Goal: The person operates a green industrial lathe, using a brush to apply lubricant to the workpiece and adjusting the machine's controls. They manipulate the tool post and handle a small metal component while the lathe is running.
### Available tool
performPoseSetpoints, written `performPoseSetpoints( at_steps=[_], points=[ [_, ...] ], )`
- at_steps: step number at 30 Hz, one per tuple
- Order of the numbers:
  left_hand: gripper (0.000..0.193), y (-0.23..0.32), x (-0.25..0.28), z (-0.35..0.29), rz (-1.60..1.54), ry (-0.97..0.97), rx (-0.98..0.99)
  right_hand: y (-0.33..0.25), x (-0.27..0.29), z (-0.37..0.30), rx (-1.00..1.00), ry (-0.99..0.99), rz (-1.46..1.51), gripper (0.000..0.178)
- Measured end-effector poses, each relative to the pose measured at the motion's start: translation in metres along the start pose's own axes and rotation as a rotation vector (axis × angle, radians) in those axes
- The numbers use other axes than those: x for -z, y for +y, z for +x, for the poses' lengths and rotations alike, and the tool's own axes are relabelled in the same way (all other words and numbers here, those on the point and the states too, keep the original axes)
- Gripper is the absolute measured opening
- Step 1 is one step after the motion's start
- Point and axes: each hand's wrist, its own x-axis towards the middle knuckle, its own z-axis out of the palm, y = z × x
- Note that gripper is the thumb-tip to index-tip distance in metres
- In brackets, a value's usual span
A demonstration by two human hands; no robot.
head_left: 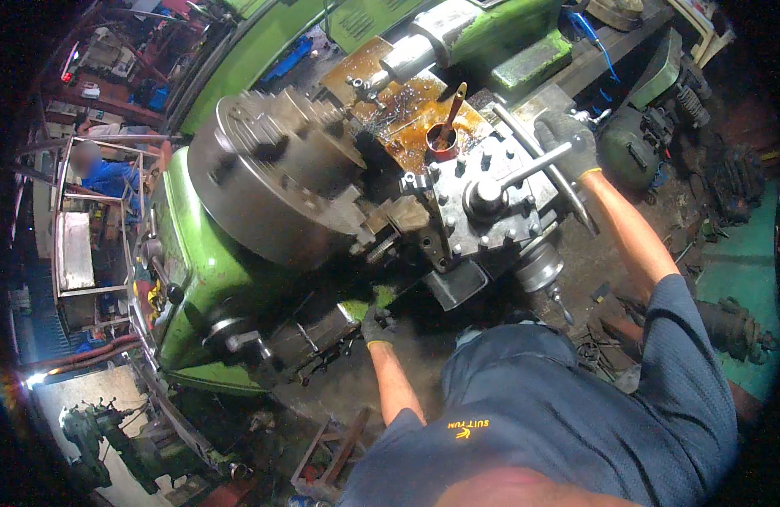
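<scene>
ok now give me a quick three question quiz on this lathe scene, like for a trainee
1. Fill the gap: the left hand wears a dark ____.
2. True or false: a brush leans in the small red cup.
3. Which hand is nearer the tool post?

Key:
1. Glove.
2. True.
3. The right hand.
</scene>
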Motion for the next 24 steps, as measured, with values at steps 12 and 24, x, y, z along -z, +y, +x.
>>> performPoseSetpoints(
  at_steps=[12,24],
  points=[
    [0.023,0.005,-0.005,-0.012,0.022,-0.021,-0.037,-0.009,0.006,0.002,-0.024,-0.053,-0.018,0.022],
    [0.020,0.008,-0.014,-0.021,0.077,0.006,-0.032,-0.005,0.001,-0.001,0.000,0.019,0.049,0.023]
  ],
)
